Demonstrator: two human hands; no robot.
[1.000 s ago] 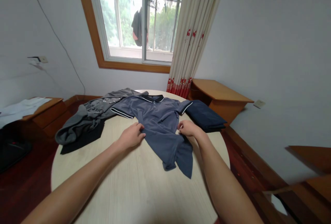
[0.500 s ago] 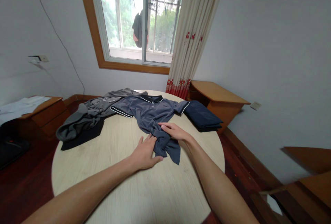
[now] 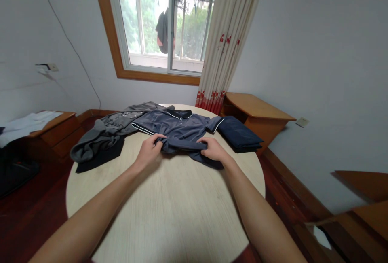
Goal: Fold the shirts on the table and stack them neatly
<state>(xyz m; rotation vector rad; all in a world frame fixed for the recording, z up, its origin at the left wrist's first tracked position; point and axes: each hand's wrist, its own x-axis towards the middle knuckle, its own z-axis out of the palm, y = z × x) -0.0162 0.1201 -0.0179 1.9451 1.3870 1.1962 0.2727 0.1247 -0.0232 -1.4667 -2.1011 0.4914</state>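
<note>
A blue-grey polo shirt [image 3: 182, 127] with a dark, white-edged collar lies on the round table [image 3: 163, 206], collar toward the window. My left hand [image 3: 150, 149] is closed on the left part of its lower edge, fingers curled over the cloth. At the right part of that edge, my right hand [image 3: 212, 148] grips the fabric between thumb and fingers. Between the hands the hem is stretched in a raised band. One flap of the shirt hangs loose below my right hand. The shirt's left sleeve lies close to a grey sweatshirt [image 3: 106, 131].
Under the sweatshirt is a black cloth [image 3: 101, 159]. A folded navy garment [image 3: 239, 133] sits at the table's right edge. Behind stand a wooden desk [image 3: 260, 107] and a patterned curtain [image 3: 221, 52] beside the window. A wooden cabinet [image 3: 60, 129] with white cloth is at left.
Both hands have taken hold of the shirt's lower part and moved apart. The bunched, twisted lower cloth is now drawn out wide and lifted toward the collar.
</note>
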